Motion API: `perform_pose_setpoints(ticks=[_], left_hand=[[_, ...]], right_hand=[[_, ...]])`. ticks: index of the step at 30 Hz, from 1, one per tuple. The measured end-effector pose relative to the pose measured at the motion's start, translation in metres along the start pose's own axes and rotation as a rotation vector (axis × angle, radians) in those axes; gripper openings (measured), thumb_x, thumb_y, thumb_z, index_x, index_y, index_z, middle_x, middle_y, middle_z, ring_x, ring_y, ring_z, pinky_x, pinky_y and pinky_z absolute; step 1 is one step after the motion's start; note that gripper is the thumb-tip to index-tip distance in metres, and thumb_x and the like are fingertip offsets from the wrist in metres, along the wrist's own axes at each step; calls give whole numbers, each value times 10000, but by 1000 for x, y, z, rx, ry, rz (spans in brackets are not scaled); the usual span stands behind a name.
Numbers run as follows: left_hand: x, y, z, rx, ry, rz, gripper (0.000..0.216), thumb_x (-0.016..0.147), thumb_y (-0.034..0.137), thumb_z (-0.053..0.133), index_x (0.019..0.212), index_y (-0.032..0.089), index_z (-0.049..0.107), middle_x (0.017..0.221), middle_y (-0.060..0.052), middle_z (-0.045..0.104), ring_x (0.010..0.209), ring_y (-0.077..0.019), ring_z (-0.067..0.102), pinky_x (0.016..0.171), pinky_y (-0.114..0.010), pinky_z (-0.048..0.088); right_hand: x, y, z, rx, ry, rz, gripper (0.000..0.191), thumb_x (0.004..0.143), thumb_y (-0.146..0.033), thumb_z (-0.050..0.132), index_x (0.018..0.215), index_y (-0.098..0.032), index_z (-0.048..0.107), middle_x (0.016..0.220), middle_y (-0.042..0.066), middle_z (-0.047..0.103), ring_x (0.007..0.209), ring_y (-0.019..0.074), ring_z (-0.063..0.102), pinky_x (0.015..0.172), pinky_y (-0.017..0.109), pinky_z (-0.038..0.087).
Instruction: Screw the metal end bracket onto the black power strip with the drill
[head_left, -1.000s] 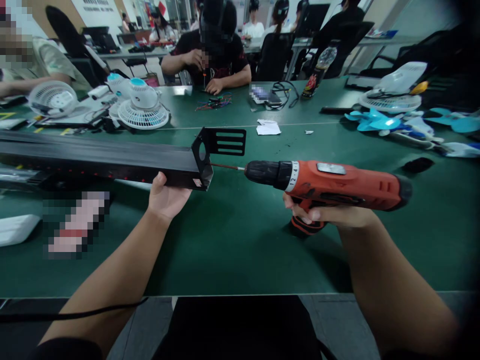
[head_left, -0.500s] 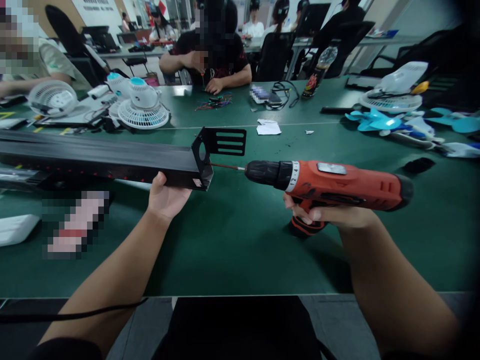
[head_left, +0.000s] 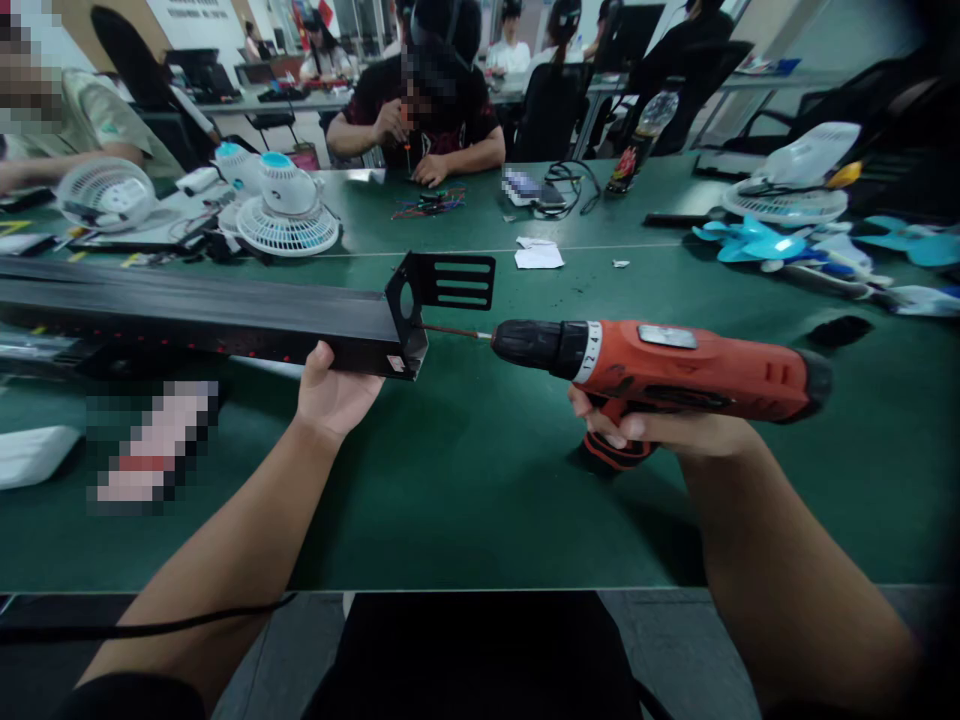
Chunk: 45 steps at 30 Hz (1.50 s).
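My left hand (head_left: 337, 395) grips the near end of a long black metal profile (head_left: 315, 312) from below, thumb on its front side. A black slotted bracket (head_left: 456, 281) sits at that end of the profile. In my right hand (head_left: 622, 425) is an orange and black cordless drill (head_left: 675, 370), held by its handle and pointing left. A long thin bit (head_left: 454, 331) runs from the chuck to the bracket's lower part. Whether its tip sits in a screw is hidden.
White fan parts (head_left: 289, 215) stand at the back left, blue fan blades (head_left: 750, 240) at the right. Scraps of white paper (head_left: 538, 253), a cable (head_left: 574, 185) and a bottle (head_left: 641, 145) lie or stand farther back. A person opposite holds a screwdriver (head_left: 408, 145).
Both my hands, the profile and the drill hold nearly the same place, with the bit still at the bracket. The person opposite has shifted head and hand slightly.
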<state>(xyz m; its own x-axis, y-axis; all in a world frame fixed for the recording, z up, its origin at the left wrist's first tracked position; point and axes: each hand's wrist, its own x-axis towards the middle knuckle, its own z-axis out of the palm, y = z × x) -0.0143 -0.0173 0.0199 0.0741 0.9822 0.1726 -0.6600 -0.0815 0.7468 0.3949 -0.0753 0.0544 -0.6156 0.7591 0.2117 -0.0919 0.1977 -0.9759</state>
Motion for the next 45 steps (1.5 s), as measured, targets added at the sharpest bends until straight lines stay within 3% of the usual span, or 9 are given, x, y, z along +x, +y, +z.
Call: perform_pose_setpoints(ticks=[4, 8, 16, 23, 45], left_hand=[[0, -1, 0, -9, 5, 1, 646, 794, 549, 1025, 1348, 311, 793, 1419, -57, 847, 1622, -368, 588, 1225, -435, 622], [1, -1, -1, 7, 2, -5, 665, 821, 559, 1003, 1392, 307, 774, 1376, -70, 860, 1605, -384, 603, 1165, -438, 658], [1, -1, -2, 9, -14, 5, 659, 815, 554, 1008, 1388, 310, 790, 1411, -68, 848, 1622, -377, 587, 1208, -437, 637], [1, -1, -4, 2, -11, 0, 640, 818, 549, 1012, 1373, 319, 790, 1423, -53, 845, 1623, -369, 587, 1183, -423, 652], [0, 2, 2, 53, -26, -6, 674, 767, 604, 1027, 1328, 301, 811, 1480, -68, 819, 1667, -374, 529, 1276, -450, 585]], right_hand=[[-2, 3, -4, -22, 10, 22, 405, 942, -499, 925, 1214, -212, 836, 882, 48, 730, 593, 133, 590, 498, 260, 558], [-3, 2, -5, -43, 33, 21, 399, 926, -496, 935, 1206, -229, 841, 947, 72, 760, 592, 139, 595, 481, 276, 557], [1, -4, 1, -31, 8, 15, 369, 944, -531, 913, 1177, -253, 842, 828, 31, 709, 556, 135, 567, 466, 264, 534], [1, -1, 1, 2, 26, -44, 385, 937, -465, 937, 1232, -235, 842, 1040, 77, 759, 589, 117, 599, 481, 263, 565], [1, -3, 1, -23, 33, -8, 372, 933, -491, 939, 1187, -234, 851, 996, 71, 769, 580, 114, 579, 476, 252, 552]])
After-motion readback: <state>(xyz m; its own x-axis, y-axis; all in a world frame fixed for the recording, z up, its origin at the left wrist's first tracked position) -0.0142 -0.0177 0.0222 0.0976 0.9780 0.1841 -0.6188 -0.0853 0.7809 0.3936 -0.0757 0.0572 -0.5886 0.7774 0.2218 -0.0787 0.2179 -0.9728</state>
